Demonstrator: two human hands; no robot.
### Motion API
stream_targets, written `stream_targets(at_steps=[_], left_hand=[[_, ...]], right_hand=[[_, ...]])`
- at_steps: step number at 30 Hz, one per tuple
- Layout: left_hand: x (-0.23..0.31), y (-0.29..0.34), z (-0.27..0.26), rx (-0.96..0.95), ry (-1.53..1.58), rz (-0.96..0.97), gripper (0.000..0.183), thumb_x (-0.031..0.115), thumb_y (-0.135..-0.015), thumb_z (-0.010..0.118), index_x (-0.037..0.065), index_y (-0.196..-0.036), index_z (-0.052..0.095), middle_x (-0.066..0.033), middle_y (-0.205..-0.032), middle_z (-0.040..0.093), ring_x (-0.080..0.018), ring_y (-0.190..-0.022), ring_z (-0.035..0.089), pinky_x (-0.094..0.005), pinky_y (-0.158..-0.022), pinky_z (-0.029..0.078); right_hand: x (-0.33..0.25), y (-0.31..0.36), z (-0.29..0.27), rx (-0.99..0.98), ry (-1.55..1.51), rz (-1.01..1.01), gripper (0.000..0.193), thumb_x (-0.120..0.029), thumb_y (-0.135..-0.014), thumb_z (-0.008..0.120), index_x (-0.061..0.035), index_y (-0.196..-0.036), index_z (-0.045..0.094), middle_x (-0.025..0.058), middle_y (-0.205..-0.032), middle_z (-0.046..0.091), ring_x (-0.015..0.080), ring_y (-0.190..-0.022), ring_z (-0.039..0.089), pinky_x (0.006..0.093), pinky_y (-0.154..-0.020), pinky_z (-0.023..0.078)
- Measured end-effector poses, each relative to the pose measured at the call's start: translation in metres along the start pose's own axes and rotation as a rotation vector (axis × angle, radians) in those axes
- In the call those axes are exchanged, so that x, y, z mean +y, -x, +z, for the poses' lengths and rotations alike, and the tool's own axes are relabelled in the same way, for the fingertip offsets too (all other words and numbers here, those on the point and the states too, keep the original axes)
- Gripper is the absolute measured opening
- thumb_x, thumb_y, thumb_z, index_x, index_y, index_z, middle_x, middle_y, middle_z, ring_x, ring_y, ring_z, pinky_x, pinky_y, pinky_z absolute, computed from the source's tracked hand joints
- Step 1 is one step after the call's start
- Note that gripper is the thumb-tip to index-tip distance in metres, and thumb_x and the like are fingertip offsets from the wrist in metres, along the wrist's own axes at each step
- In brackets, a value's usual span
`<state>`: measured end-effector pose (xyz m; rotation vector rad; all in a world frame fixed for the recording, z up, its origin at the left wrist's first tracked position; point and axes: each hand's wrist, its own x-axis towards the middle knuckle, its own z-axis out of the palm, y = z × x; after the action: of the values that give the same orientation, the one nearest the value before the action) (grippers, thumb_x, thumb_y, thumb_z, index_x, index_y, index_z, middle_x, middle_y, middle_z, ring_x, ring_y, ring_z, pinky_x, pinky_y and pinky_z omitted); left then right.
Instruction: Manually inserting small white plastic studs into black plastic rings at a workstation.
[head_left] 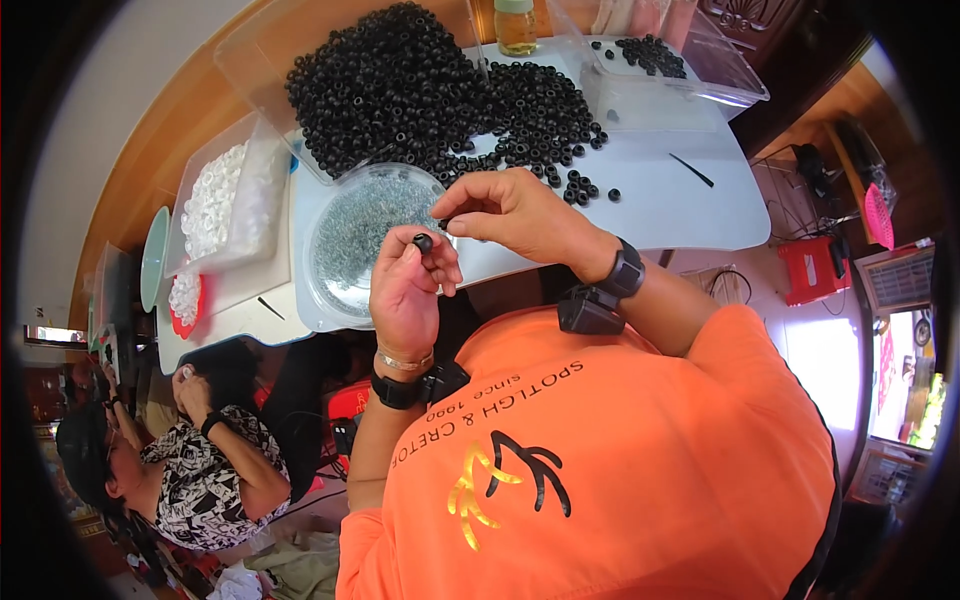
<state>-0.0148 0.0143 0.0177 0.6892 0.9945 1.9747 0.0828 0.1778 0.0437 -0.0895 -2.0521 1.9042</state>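
Note:
My left hand (405,290) pinches a small round black plastic part (423,243) with a hole in it, between thumb and fingers. Close beside it, my right hand (525,222) is closed in a pinch, thumb against forefinger. Something small and dark shows at those right fingertips, too little of it to name. Both hands are over the near rim of a round clear tub (318,285) full of tiny see-through pieces (375,225). Beyond them lies a large heap of the same black round parts (390,90), spilling onto the white table (660,205).
At the left stands a clear bin (262,215) of white ring parts (213,200), near a red dish (183,320). A clear box (735,85) and a jar (516,30) are at the back. A thin black strip (691,169) lies right. Another person (215,470) works at left.

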Motion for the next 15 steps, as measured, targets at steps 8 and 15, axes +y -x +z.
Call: stream_targets(at_steps=[8, 15], left_hand=[[-0.0027, 0.0036, -0.0014, -0.053, -0.133, -0.095, 0.022, 0.022, -0.094, 0.050, 0.001, -0.100, 0.053, -0.0128, -0.104, 0.057, -0.0202, -0.083, 0.061, -0.0275, -0.065, 0.048], [-0.0042, 0.0066, 0.0014, -0.120, -0.190, -0.078, 0.023, 0.024, -0.094, 0.051, 0.001, -0.097, 0.054, -0.0130, -0.099, 0.058, -0.0202, -0.083, 0.061, -0.0274, -0.066, 0.048]], right_hand=[[-0.0098, -0.0012, -0.0094, -0.135, -0.007, 0.070, 0.014, -0.011, -0.084, 0.062, 0.0013, -0.090, 0.066, 0.0057, -0.080, 0.068, 0.0111, -0.075, 0.062, 0.0265, -0.072, 0.049], [-0.0050, 0.0000, -0.0063, -0.138, 0.088, 0.075, 0.017, -0.014, -0.085, 0.062, 0.0010, -0.089, 0.067, 0.0044, -0.075, 0.066, 0.0097, -0.073, 0.060, 0.0264, -0.069, 0.048]])
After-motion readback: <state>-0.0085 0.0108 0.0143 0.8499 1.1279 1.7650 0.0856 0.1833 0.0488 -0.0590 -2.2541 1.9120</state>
